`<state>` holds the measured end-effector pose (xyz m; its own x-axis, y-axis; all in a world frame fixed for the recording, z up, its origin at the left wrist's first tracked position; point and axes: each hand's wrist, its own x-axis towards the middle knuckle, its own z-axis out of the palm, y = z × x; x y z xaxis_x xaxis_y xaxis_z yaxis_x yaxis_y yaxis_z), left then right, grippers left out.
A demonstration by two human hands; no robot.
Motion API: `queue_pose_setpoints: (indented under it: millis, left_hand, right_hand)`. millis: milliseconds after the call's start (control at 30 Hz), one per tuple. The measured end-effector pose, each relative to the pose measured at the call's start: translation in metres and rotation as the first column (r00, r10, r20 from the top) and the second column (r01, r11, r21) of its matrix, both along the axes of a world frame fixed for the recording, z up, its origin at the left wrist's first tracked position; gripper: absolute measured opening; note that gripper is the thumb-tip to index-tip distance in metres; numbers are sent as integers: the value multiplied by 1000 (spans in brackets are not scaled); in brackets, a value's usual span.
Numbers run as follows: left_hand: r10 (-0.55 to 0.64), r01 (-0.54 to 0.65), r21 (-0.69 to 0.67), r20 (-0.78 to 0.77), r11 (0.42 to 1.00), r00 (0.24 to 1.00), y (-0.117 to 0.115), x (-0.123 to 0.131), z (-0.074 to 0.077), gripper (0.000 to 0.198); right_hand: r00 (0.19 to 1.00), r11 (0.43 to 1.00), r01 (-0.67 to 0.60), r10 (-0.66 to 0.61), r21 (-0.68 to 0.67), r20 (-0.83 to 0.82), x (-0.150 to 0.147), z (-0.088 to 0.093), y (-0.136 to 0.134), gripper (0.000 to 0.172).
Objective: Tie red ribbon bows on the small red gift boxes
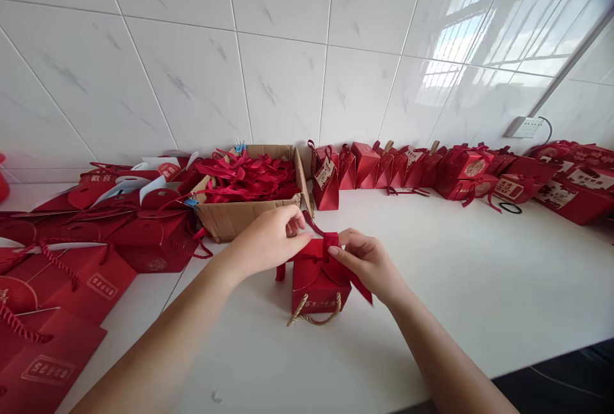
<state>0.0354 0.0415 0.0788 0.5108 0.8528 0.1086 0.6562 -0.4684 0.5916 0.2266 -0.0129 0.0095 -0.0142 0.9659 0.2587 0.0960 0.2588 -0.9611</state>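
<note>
A small red gift box (319, 286) with a gold rope handle (319, 320) stands upright on the white table in front of me. Red ribbon (330, 244) lies across its top, with a loop standing up and loose tails at both sides. My right hand (369, 263) pinches the ribbon loop between thumb and fingers at the box's right. Above the left side of the lid, my left hand (271, 238) has curled fingers, closed at the ribbon strand that rises behind the box; its exact grip is partly hidden.
An open cardboard box (235, 212) full of red ribbons stands behind my left hand. Red bags and boxes (153, 235) crowd the left side. Along the tiled wall stands a row of red gift boxes (367, 164), with more red packages (575, 190) at the far right.
</note>
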Motion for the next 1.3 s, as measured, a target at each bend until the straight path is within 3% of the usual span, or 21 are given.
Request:
queue_pose_setpoints:
  millis: [100, 167, 267, 400, 767, 900, 1133, 1300]
  left_hand:
    - [-2, -35, -156, -230, 987, 973, 11, -8, -6, 37]
    - [-39, -33, -236, -294, 971, 955, 16, -9, -9, 40]
    - [-77, -14, -305, -283, 952, 956, 20, -8, -12, 41]
    - [-117, 28, -353, -233, 935, 965, 21, -7, -12, 42]
    - [-123, 126, -311, 28, 942, 992, 22, -15, -3, 34]
    - [-163, 184, -409, 86, 894, 983, 14, -15, 6, 38]
    - [-244, 405, -505, 355, 763, 902, -3, -4, 17, 28]
    - [-201, 492, -471, 540, 732, 817, -15, 4, 20, 23]
  right_hand:
    - [995, 996, -84, 81, -37, -65, -1, -1, -1, 23]
    - [974, 979, -185, 171, -90, -146, -1, -1, -1, 23]
    - [956, 966, -248, 231, -76, -182, -1, 0, -2, 20]
    - [965, 969, -239, 229, -66, -129, -1, 2, -4, 20]
    - [989, 994, -103, 107, -41, 100, -3, 2, -6, 23]
    - [981, 999, 17, -10, -32, 192, -9, 0, -7, 21]
    - [932, 984, 174, -155, -27, 329, -19, -1, -10, 19]
    - [873, 983, 97, -159, 154, 462, -21, -2, -12, 20]
